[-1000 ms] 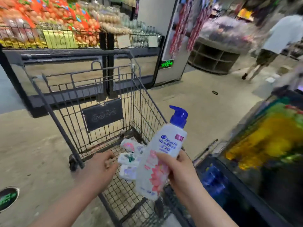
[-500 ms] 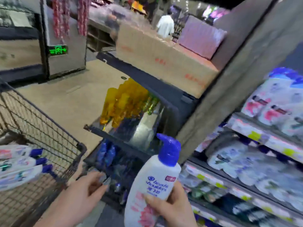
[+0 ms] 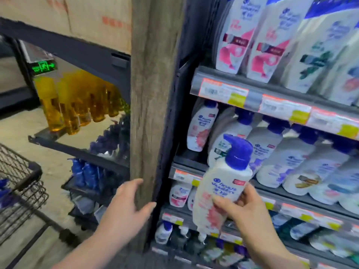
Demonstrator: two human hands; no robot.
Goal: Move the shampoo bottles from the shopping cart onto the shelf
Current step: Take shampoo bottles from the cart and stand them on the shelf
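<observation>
My right hand [image 3: 244, 208] grips a white shampoo bottle [image 3: 219, 187] with a blue pump top and a pink flower label, held upright just in front of the shelf [image 3: 223, 90]. The shelf rows hold many similar white bottles, and a gap shows at the left end of the middle row [image 3: 186, 156]. My left hand [image 3: 126, 210] is open, fingers spread, in front of the wooden post [image 3: 151, 113]. The wire shopping cart [image 3: 21, 187] stands at the far left edge, with blue bottle tops just visible inside it.
Left of the post, a dark side rack [image 3: 77, 146] carries yellow oil bottles [image 3: 73, 105] above and blue packs below. A cardboard box [image 3: 68, 18] sits on top of it. A green exit sign [image 3: 43, 66] glows behind. Beige floor lies between cart and rack.
My view has swung right from the cart to the shelf. The right hand carried the bottle up toward the shelf rows, and the left hand left the cart and moved by the post.
</observation>
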